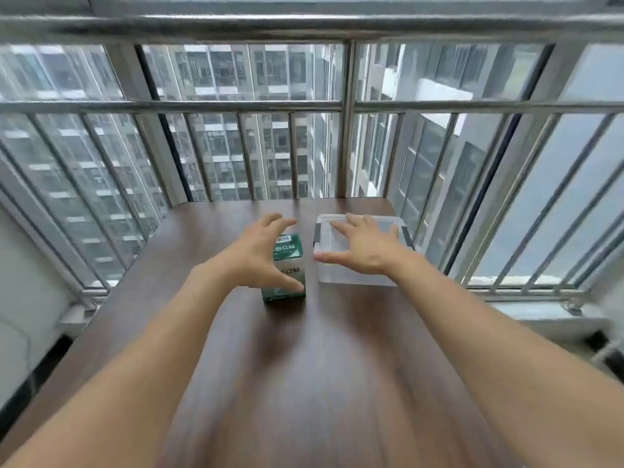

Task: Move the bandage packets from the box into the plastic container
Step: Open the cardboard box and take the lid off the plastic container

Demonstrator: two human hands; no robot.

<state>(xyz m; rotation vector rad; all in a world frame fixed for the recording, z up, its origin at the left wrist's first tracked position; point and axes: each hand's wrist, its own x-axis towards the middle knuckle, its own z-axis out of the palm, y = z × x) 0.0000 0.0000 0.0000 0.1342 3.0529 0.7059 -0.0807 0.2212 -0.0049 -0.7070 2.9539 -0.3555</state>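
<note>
Left hand (260,255) spread over box (287,265), right hand (364,248) over lidded container (358,265); wood table (304,349), balcony railing (347,106).

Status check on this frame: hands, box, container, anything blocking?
Left hand open, spread around the green box, not gripping. Right hand open over the plastic container. Container lid on, box closed; no packets visible.

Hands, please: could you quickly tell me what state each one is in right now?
Left hand: open, fingers spread around the green box, not gripping it yet.
Right hand: open, fingers spread over the plastic container.
</note>
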